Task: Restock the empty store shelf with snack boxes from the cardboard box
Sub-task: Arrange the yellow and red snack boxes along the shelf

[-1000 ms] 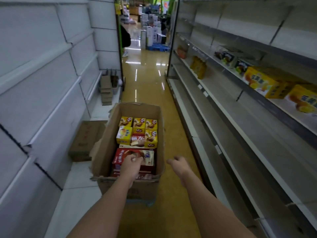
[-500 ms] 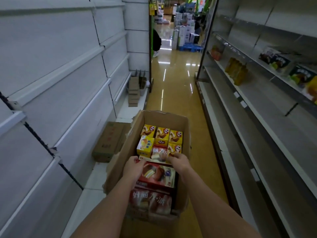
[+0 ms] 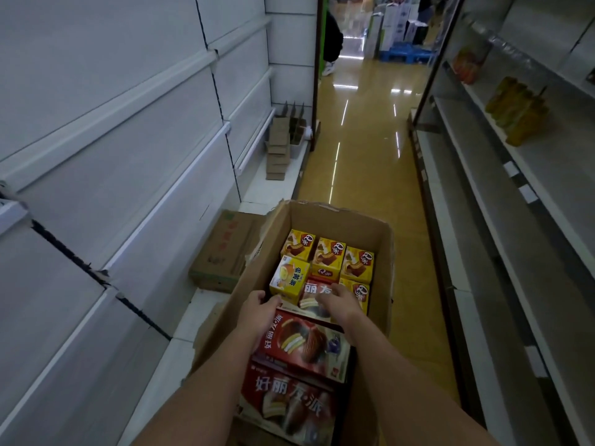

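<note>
Both hands reach into the open cardboard box (image 3: 384, 252) on the aisle floor. The left hand (image 3: 259, 312) curls its fingers over the far left edge of a large red snack box (image 3: 304, 347) lying flat on top of the stack. The right hand (image 3: 343, 304) lies palm down at that box's far right corner, fingers loosely together over a second red box beyond it; whether it grips anything I cannot tell. Another red box (image 3: 289, 410) lies nearer the person. Small yellow boxes (image 3: 325, 260) stand packed at the far end. Grey shelves (image 3: 515, 239) run along the right, mostly bare, and a closed carton (image 3: 222, 252) sits left.
</note>
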`<state>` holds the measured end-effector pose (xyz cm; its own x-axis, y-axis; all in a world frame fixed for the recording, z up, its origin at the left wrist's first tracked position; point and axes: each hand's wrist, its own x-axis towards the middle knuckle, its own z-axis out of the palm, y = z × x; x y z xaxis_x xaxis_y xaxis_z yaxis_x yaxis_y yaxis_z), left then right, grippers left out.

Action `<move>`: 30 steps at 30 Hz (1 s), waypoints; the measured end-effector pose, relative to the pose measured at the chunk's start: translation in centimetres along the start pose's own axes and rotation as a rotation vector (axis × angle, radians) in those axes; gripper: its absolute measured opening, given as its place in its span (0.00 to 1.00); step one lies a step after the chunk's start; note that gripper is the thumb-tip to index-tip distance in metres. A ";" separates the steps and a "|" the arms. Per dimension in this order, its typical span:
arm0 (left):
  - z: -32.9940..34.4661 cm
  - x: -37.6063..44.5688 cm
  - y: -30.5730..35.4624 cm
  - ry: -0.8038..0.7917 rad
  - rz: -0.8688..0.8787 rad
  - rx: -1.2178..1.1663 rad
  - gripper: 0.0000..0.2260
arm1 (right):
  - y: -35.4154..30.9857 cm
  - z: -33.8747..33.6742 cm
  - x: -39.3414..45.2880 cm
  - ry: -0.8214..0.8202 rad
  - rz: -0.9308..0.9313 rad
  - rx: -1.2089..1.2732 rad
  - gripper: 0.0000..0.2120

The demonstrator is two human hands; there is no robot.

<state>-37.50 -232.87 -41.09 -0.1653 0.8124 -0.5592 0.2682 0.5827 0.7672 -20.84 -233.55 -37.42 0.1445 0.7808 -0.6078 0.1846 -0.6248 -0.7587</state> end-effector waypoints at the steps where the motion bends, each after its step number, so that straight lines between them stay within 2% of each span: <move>1: 0.2 0.9 0.0 -0.007 -0.007 -0.012 0.25 | -0.2 0.1 0.7 0.000 0.007 -0.009 0.28; 5: 0.8 5.2 -0.1 -0.029 -0.053 -0.027 0.23 | -1.0 1.0 4.5 0.019 0.031 -0.055 0.21; 8: 1.5 8.3 -0.2 -0.051 -0.078 -0.046 0.18 | -1.3 2.1 7.9 0.008 0.073 -0.059 0.24; 10: 2.3 10.4 -0.3 -0.053 -0.075 -0.026 0.18 | -1.0 2.9 10.5 0.013 0.081 -0.061 0.22; 15: 3.6 14.7 -0.9 -0.072 -0.088 0.014 0.26 | 0.6 4.8 15.2 0.005 0.117 -0.075 0.21; 18: 4.5 16.9 -1.7 -0.099 -0.120 0.037 0.30 | 1.5 5.4 17.1 0.005 0.154 -0.095 0.16; 20: 5.2 18.4 -2.3 -0.102 -0.116 0.029 0.32 | 2.1 5.9 18.2 0.013 0.172 -0.111 0.20; 23: 6.3 20.5 -3.6 -0.081 -0.082 0.055 0.44 | 2.7 7.0 20.1 0.020 0.171 -0.118 0.26; 24: 6.4 21.2 -3.9 -0.086 -0.089 0.070 0.44 | 3.0 7.3 21.0 0.023 0.175 -0.119 0.28; 27: 6.5 21.4 -3.3 -0.095 -0.090 0.059 0.30 | 3.4 7.7 22.6 0.036 0.189 -0.123 0.28; 30: 6.5 21.9 -3.5 -0.085 -0.073 0.061 0.25 | 3.5 8.3 23.2 0.040 0.199 -0.125 0.29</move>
<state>-35.88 -217.31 -58.07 -0.1065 0.7612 -0.6397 0.3158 0.6359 0.7042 -24.94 -217.61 -56.17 0.2282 0.6433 -0.7309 0.2668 -0.7632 -0.5885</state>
